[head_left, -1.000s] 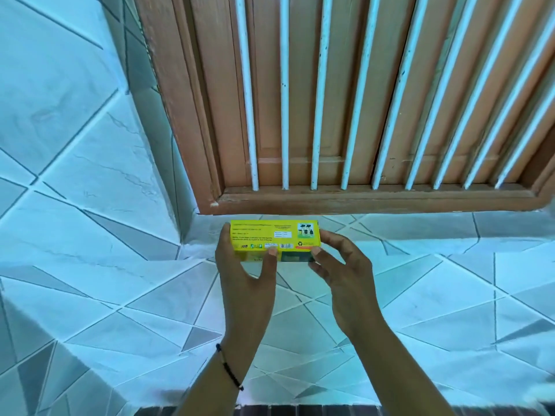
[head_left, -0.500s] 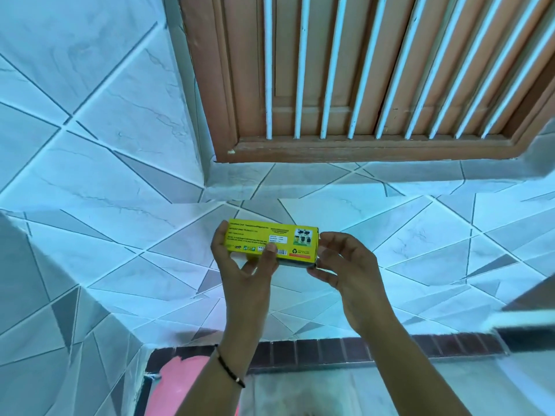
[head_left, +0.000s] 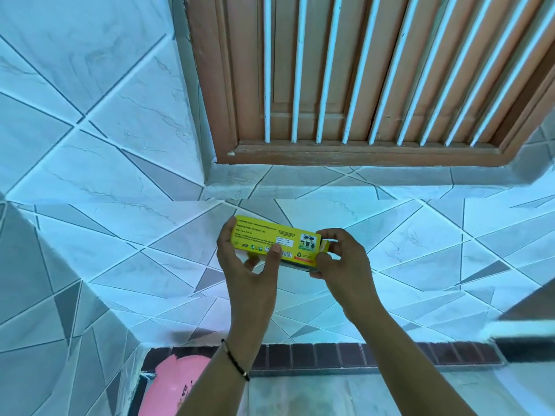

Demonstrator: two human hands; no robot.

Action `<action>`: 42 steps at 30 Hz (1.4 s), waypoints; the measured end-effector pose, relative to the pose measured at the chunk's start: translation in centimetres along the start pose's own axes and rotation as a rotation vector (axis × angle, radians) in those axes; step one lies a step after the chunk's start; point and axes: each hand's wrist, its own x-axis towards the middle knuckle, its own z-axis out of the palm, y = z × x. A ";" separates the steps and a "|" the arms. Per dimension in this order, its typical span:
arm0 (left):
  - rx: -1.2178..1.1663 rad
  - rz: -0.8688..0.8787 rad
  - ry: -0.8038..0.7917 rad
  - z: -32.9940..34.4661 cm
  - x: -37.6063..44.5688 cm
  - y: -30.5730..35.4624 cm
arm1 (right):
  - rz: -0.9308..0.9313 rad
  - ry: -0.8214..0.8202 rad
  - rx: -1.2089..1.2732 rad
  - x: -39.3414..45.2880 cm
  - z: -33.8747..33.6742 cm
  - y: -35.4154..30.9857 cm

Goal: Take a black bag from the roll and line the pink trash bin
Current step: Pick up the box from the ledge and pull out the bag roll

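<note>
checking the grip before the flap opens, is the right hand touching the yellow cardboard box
Touching. The head view shows the right hand pinching the right end of the yellow cardboard box, fingers wrapped over its end flap, no gap visible.

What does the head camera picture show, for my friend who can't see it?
Two hands hold a yellow box in the air before a tiled wall: the left hand grips one end, the right hand pinches the other. A pink bin peeks in below.
</note>
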 end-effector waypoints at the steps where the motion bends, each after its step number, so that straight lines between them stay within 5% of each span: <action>1: -0.038 -0.023 -0.003 0.2 -0.2 -0.2 | 0.003 -0.001 0.008 0.0 -0.4 0.0; 13: -0.356 -0.280 0.010 -0.1 0.4 0.3 | -0.021 -0.110 0.206 1.4 -4.1 0.7; 19: -0.408 -0.296 0.073 0.8 0.3 0.0 | -0.742 0.084 -0.464 1.5 -4.1 3.0; 23: -0.414 -0.307 0.120 1.3 0.4 -0.5 | -0.910 0.136 -0.601 1.2 -3.4 3.5; 38: -0.347 -0.247 0.156 2.4 0.8 -0.5 | -0.873 0.084 -0.529 1.6 -3.9 3.3; 42: -0.303 -0.204 0.119 3.0 1.0 -0.1 | -0.647 0.062 -0.333 2.2 -3.7 2.8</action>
